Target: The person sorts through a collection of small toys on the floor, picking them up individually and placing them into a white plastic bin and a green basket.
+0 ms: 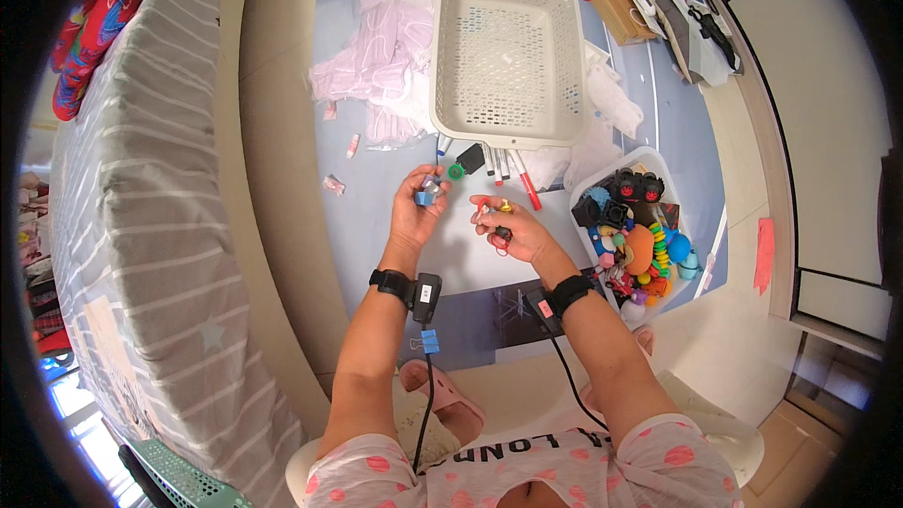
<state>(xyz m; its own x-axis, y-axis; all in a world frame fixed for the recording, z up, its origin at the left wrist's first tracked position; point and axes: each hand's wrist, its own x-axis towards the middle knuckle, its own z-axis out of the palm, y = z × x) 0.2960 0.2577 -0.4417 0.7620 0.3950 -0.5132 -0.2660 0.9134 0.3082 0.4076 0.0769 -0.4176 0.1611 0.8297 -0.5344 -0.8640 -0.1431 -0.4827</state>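
My left hand (414,213) holds a few small objects against its fingers, among them a light-blue blocky piece (425,198) and a greyish-purple one (430,185). To its right, my right hand (523,231) is closed around several small trinkets: a yellow piece (505,206), a black piece (504,232) and a red loop (501,248) show between the fingers. Beyond both hands lie a green round piece (456,172), a black box-shaped item (470,159) and several markers, one of them a red marker (529,190).
A beige perforated plastic basket (437,49) stands beyond the markers, beside a heap of lilac face masks (381,42). At right, a white bin (580,187) is full of small toys. Small wrapped packets (334,185) lie at left. A cardboard box (624,14) sits at the far right.
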